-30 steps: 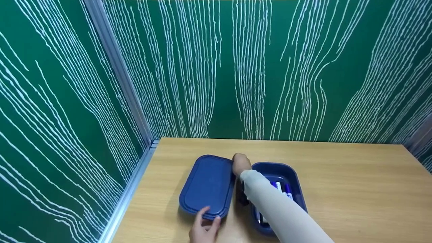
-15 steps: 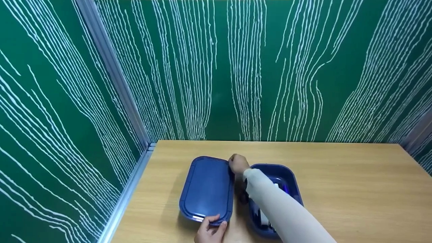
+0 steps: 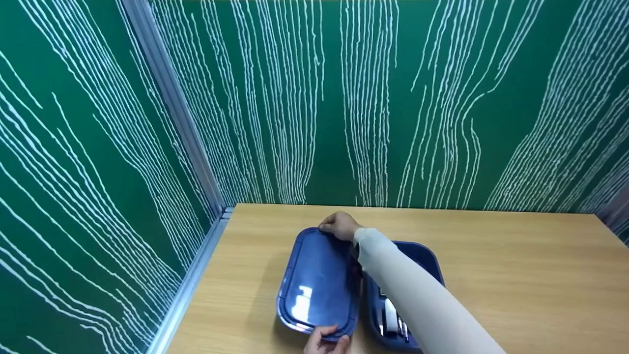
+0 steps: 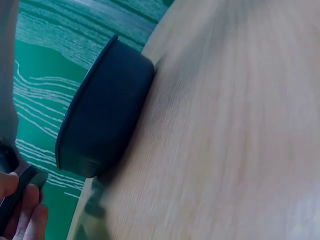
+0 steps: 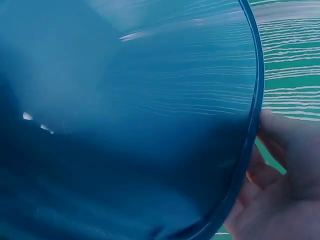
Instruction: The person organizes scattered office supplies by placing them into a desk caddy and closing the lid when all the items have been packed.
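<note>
A glossy blue rounded lid (image 3: 319,275) hangs tilted above the table, its right side close beside a blue box (image 3: 423,251). My left hand (image 3: 325,343) pinches the near end of the lid between thumb and fingers. At the far right corner, my right hand (image 3: 342,226) grips the rim; in the right wrist view its fingers (image 5: 255,187) wrap behind the lid's edge. Inside the box lie several small things, among them a white piece (image 3: 390,315). My right forearm crosses over the box and hides much of its inside.
A light wooden table (image 3: 521,280) carries the box. Green walls (image 3: 324,123) with white wavy lines rise behind it and at the left, joined by a metal post (image 3: 172,98). A metal rail (image 3: 189,285) runs along the table's left edge.
The lid has moved right and toward the box, with both hands on it, and tilted more, its surface now catching light. My right hand has shifted to the lid's far corner.
</note>
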{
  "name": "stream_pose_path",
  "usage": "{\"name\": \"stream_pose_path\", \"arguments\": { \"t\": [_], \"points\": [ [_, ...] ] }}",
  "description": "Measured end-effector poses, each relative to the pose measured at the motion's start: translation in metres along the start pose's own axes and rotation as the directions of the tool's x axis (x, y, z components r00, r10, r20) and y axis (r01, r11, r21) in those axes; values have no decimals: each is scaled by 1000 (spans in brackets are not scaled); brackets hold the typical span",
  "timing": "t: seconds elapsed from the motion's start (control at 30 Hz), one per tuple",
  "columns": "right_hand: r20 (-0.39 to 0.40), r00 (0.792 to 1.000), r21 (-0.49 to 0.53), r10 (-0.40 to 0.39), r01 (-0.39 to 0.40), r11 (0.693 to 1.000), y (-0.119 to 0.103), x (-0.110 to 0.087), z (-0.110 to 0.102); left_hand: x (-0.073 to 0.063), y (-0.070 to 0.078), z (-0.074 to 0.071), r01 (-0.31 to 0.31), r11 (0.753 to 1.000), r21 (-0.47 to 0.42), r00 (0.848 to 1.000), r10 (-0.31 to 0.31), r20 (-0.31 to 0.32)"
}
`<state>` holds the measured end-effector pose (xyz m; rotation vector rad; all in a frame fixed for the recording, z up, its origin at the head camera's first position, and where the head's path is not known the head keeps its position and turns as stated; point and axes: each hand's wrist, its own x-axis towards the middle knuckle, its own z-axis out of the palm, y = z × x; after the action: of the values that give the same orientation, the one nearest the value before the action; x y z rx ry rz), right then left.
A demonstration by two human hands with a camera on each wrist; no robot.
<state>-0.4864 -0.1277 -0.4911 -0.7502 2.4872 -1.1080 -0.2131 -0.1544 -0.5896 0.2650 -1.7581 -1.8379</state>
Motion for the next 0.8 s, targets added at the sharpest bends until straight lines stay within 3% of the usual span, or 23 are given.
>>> {"name": "stream_pose_path", "arguments": {
  "t": [0.2, 0.37, 0.5, 0.6, 0.77, 0.8],
  "points": [
    [49, 999, -61, -23, 26, 998, -3, 7, -2, -5, 10, 5, 144, 990, -4, 989, -144, 29],
    [24, 1000, -58, 4, -3, 998, 1, 5, 2, -9, 11, 2, 175, 984, 39, 982, -178, 63],
    [10, 1000, -51, -17, 17, 999, 3, 3, 3, -9, 1, -1, 104, 994, 34, 990, -107, 95],
    [-1, 1000, -25, -30, 30, 999, 6, 1, 3, -8, -6, -4, 13, 1000, 11, 994, -14, 110],
    [-27, 1000, 68, -10, 12, 998, 10, -3, 2, -6, -9, -8, -117, 992, 45, 992, 115, 49],
    [-32, 999, 90, -6, 9, 996, 11, -4, 1, -6, -8, -9, -115, 991, 69, 993, 114, 24]
  ]
}}
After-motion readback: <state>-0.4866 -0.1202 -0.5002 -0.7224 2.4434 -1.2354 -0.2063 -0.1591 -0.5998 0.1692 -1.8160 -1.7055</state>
